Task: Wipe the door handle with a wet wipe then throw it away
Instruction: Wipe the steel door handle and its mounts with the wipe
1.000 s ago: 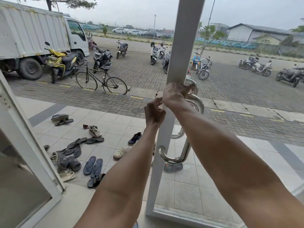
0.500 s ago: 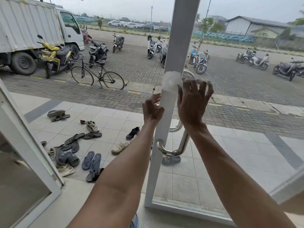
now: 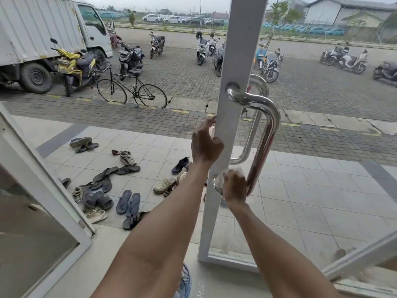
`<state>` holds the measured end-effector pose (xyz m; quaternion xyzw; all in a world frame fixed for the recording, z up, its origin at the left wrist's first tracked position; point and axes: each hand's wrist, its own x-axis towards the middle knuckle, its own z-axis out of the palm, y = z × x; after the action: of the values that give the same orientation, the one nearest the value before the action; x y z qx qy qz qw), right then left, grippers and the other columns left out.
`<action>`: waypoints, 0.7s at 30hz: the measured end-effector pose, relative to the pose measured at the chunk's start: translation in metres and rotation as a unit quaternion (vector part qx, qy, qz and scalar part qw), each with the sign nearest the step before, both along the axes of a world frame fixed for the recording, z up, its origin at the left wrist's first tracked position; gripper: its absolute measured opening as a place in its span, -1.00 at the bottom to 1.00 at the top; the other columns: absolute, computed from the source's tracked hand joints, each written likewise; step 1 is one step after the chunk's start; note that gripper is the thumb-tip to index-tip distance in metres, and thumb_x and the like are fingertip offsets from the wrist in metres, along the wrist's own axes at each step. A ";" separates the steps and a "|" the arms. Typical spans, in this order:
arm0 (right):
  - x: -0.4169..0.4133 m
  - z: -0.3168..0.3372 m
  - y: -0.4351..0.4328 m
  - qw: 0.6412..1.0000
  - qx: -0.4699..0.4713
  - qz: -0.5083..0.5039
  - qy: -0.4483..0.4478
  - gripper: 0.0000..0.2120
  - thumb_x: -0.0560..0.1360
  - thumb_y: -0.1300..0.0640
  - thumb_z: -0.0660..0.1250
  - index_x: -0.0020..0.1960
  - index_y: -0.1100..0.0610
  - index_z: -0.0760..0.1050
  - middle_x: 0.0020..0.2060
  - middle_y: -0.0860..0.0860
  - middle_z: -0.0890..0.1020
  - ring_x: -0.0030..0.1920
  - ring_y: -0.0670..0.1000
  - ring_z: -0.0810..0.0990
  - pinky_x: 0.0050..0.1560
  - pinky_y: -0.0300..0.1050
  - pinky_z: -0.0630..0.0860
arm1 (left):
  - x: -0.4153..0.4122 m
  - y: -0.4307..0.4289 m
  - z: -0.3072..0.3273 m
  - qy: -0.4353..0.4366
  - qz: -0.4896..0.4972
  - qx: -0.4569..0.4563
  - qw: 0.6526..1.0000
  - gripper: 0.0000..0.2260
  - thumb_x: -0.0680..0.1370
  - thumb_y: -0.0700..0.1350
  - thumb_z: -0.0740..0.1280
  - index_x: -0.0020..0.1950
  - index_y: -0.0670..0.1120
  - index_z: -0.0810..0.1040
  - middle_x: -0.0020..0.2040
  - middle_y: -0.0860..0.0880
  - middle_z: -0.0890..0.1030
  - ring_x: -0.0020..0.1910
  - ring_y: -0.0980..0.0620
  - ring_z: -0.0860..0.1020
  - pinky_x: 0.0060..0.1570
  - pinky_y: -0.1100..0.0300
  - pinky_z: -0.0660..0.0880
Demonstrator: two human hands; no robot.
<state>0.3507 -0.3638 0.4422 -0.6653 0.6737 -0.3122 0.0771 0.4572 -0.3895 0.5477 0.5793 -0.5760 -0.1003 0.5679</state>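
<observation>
Right hand (image 3: 234,186) clamps the door handle (image 3: 265,134) base, wipe hidden; left hand (image 3: 205,145) loose on frame (image 3: 234,61).

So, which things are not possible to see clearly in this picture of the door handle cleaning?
- White wet wipe: head view, almost fully hidden under the right hand; only a pale blur shows.
- Lower bend of the curved shiny steel door handle: covered by that hand.
- Left hand fingertips: behind the white door frame.
- Any bin: none identifiable.
</observation>
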 end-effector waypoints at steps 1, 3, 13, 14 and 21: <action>0.003 -0.007 -0.003 1.000 0.015 0.003 0.005 -0.76 0.59 0.18 0.24 -0.07 0.34 0.58 -0.14 0.27 0.62 -0.09 0.26 0.63 -0.18 0.04 0.50 | 0.001 -0.001 -0.003 -0.001 -0.004 -0.001 1.000 -0.37 0.27 -0.34 0.19 0.34 -0.05 0.50 0.21 -0.01 0.63 0.16 0.03 0.59 0.08 0.15 0.58; 0.008 -0.017 -0.006 0.998 0.056 0.021 0.032 -0.69 0.62 0.11 0.17 -0.06 0.29 0.60 -0.14 0.26 0.65 -0.07 0.26 0.64 -0.19 0.02 0.49 | 0.002 -0.001 -0.006 0.000 -0.006 -0.002 1.000 -0.37 0.27 -0.33 0.20 0.33 -0.04 0.50 0.19 -0.02 0.64 0.15 0.02 0.58 0.07 0.08 0.59; 0.038 -0.024 0.003 0.983 0.070 0.104 0.134 -0.87 0.45 0.17 0.33 -0.15 0.21 0.61 -0.34 0.23 0.61 -0.35 0.22 0.62 -0.37 -0.06 0.49 | -0.002 -0.008 -0.020 0.018 0.007 -0.026 0.999 -0.42 0.27 -0.30 0.23 0.30 -0.08 0.53 0.18 -0.01 0.64 0.14 0.01 0.58 0.06 0.00 0.58; 0.039 -0.027 0.006 0.982 0.070 0.113 0.134 -0.95 0.32 0.23 0.43 -0.28 0.22 0.61 -0.44 0.23 0.55 -0.45 0.19 0.58 -0.47 -0.12 0.44 | -0.003 -0.008 -0.020 0.018 0.008 -0.027 0.999 -0.42 0.27 -0.30 0.24 0.30 -0.09 0.53 0.18 -0.02 0.64 0.14 0.01 0.58 0.06 0.00 0.58; 0.038 -0.034 0.000 0.996 0.037 0.008 0.078 -0.91 0.46 0.27 0.29 -0.14 0.23 0.57 -0.25 0.20 0.66 -0.23 0.22 0.65 -0.25 -0.06 0.49 | -0.001 -0.011 -0.020 0.015 0.014 -0.025 0.999 -0.45 0.29 -0.27 0.24 0.29 -0.05 0.54 0.14 0.00 0.66 0.10 0.05 0.60 -0.01 0.05 0.61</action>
<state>0.3889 -0.3636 0.4079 -0.6896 0.6837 -0.2332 0.0510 0.4566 -0.4008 0.5272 0.5715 -0.5616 -0.0859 0.5922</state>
